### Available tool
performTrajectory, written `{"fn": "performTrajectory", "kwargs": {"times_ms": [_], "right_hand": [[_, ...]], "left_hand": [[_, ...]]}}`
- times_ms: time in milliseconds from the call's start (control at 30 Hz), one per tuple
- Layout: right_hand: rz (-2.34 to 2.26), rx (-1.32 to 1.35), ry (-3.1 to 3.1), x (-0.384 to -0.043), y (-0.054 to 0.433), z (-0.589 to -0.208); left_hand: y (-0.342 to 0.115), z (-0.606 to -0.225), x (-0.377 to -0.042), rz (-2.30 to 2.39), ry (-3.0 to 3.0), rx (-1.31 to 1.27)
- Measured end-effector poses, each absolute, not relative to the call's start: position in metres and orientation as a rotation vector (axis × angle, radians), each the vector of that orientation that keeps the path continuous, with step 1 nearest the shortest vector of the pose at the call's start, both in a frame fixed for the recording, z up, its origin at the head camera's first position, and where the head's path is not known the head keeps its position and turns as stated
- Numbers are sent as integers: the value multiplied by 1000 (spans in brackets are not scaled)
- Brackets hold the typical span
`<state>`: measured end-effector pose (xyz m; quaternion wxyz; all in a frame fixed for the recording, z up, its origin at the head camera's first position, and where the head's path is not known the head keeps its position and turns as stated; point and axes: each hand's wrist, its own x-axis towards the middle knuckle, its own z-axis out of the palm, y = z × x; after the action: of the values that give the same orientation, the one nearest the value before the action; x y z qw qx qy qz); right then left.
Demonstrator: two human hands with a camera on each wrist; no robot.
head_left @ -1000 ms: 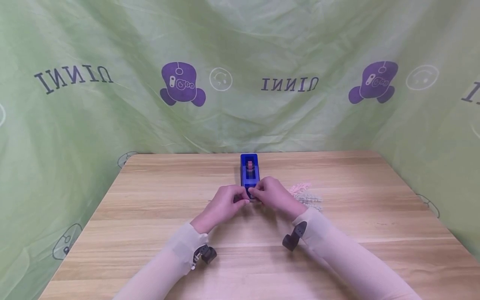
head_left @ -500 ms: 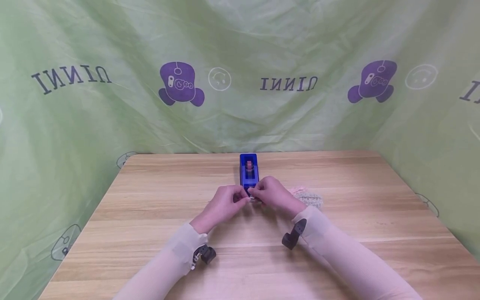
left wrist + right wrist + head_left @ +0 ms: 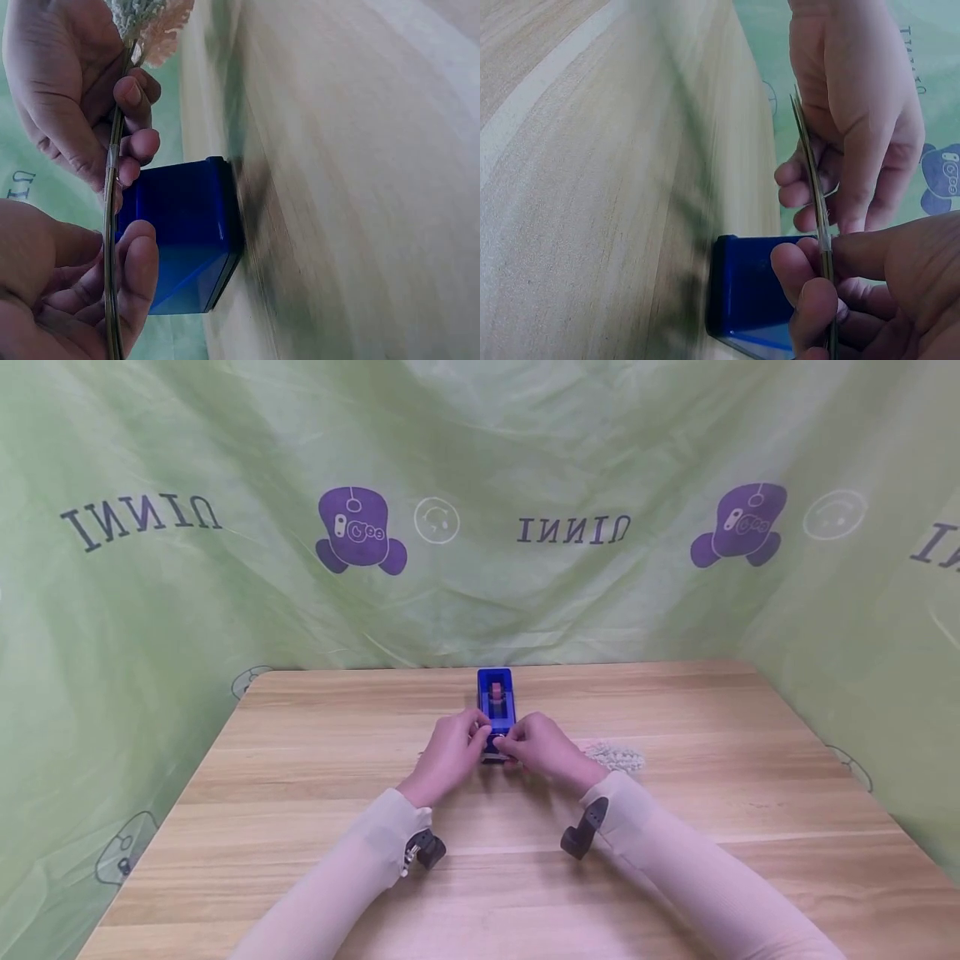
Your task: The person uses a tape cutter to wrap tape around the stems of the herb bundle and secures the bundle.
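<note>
A small bunch of fluffy dried-looking flowers (image 3: 142,15), grey-white and pink, has thin stems (image 3: 111,285) running to the left. A band of clear tape (image 3: 823,229) sits around the stems. My right hand (image 3: 551,752) pinches the stems beside the tape, with the flower heads beyond it. Just left of it, my left hand (image 3: 446,756) has bent fingers close behind the stems, near the tape. The stems cross in front of its fingers in both wrist views, and whether its fingertips pinch anything is unclear. Behind the hands stands a blue tape dispenser (image 3: 496,697) with a reddish hub.
The wooden table (image 3: 337,710) spreads around the hands, with its back edge just behind the dispenser. A green printed cloth (image 3: 480,602) hangs behind and at both sides. Each wrist carries a small black camera (image 3: 581,835).
My left hand has risen slightly and shifted toward the dispenser. My right hand stays nearly in place, while the flower heads beside it have turned, with less pink showing now.
</note>
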<state>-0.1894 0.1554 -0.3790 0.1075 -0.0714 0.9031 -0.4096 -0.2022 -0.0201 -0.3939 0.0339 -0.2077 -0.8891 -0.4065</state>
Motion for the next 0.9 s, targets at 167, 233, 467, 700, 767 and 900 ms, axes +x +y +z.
{"fn": "performTrajectory", "kwargs": {"times_ms": [167,233,467,700,767,900], "right_hand": [[-1202,-195,2659,-190,156,-381],[-1210,-182,2662,-190,155,-381],[-1241,-134,2686,-189,152,-383],[-1272,-113,2676,-187,149,-383],[-1263,-112,2687,-187,149,-383],[-1246,-99,2708,-186,148,-382]], "left_hand": [[-18,-396,-209,-1269,-2736,-629],[-18,-396,-211,-1287,-2741,-625],[-18,-395,-214,-1296,-2761,-618],[-19,-397,-217,-1293,-2767,-624],[-19,-397,-217,-1291,-2767,-623],[-19,-397,-218,-1279,-2775,-626]]}}
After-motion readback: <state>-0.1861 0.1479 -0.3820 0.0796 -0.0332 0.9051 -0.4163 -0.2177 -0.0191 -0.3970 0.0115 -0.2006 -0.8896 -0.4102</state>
